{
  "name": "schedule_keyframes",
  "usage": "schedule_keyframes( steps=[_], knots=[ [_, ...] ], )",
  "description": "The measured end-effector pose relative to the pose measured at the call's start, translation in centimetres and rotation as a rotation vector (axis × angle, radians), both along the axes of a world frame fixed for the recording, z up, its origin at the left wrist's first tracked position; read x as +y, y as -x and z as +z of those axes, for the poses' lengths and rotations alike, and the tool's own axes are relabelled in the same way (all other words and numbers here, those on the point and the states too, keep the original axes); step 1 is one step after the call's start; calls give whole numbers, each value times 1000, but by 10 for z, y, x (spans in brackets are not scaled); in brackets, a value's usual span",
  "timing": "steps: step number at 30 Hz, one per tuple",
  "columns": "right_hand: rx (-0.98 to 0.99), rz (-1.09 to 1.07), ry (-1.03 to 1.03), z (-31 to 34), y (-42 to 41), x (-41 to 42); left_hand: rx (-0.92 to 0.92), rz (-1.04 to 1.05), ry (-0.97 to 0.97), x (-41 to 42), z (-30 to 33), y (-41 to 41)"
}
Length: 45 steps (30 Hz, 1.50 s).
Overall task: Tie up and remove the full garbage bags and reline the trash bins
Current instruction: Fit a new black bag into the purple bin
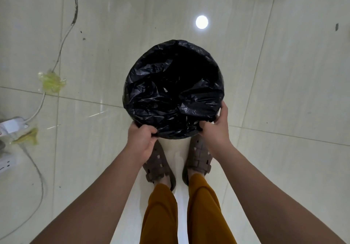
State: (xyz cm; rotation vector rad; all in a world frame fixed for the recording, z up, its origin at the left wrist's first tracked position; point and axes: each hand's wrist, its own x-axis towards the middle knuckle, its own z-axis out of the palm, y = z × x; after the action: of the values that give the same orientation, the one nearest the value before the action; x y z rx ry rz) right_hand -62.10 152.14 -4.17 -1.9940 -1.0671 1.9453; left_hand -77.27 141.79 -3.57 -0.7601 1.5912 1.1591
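A round trash bin stands on the tiled floor just in front of my feet, wrapped all over in a crinkled black garbage bag (173,92) so that none of the bin's own wall shows. The bag's mouth gapes open and dark towards the far side. My left hand (142,139) grips the bag's folded edge at the near left of the rim, thumb on top. My right hand (216,126) grips the edge at the near right, fingers curled round the side.
White power strips (11,126) and cables (64,35) lie along the left, fixed to the floor with yellowish tape (51,81). My feet in brown sandals (159,164) stand right behind the bin. A ceiling light reflects off the glossy tiles (201,21).
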Motion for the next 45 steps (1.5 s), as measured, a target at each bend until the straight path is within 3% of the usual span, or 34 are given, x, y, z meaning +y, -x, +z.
schedule_keyframes(
  steps=[6, 11, 13, 19, 24, 29, 32, 34, 37, 42, 45],
  knots=[
    [-27, 236, -127, 7, -9, 12, 257, -429, 138, -11, 5, 9],
    [-193, 481, -410, 22, 0, 37, 850, -807, 127, 2, 20, 29],
    [-198, 598, -542, 25, 11, 47, 980, -943, 55, 14, 21, 40],
    [-72, 658, -491, 8, 28, 78, 903, -979, 25, 40, 6, 65],
    [-33, 577, -202, -6, 16, 86, 651, -895, -37, 36, -4, 86],
    [-197, 765, -561, 6, 20, 80, 964, -1234, -26, 43, 9, 85],
    [-242, 1053, -774, 7, 35, 88, 1215, -1704, 54, 54, 7, 89],
    [-356, 1198, -787, 0, 42, 95, 1190, -1929, 221, 57, 0, 91],
    [-485, 1159, -718, -7, 42, 94, 1140, -1941, 418, 53, -6, 93],
    [-405, 1028, -806, 3, 30, 63, 1416, -1814, 32, 33, 4, 71],
    [-450, 1029, -788, 5, 26, 40, 1305, -1827, 86, 19, 4, 49]
  ],
)
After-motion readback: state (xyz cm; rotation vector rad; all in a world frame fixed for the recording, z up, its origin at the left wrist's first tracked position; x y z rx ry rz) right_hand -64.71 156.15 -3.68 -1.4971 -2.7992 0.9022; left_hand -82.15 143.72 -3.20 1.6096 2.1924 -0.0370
